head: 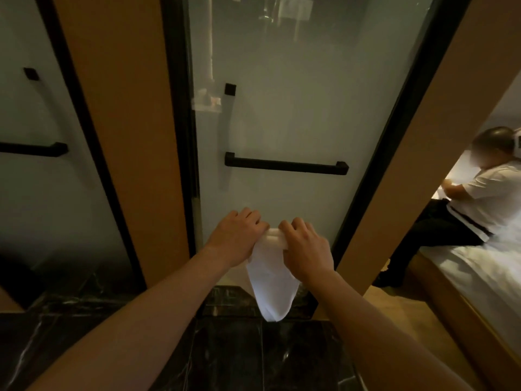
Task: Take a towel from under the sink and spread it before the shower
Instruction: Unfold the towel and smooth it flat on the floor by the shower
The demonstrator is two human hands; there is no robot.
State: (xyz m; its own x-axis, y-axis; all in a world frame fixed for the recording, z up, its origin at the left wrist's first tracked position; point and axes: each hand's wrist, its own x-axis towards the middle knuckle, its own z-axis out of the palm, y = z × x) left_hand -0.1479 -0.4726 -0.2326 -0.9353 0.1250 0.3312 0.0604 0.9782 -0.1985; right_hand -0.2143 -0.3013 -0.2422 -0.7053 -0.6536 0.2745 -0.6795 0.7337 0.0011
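A white towel [269, 280] hangs bunched in the air in front of the frosted glass shower door [282, 114]. My left hand [235, 238] grips its top edge on the left. My right hand [306, 246] grips the same edge on the right, close beside the left. The towel's lower end dangles just above the dark marble floor [231, 348]. A black horizontal handle bar [286, 166] crosses the door above my hands.
Wooden panels [121, 131] flank the shower door, with a second frosted door [31, 142] at the left. At the right a person [476, 198] sits on the edge of a white bed [487, 272].
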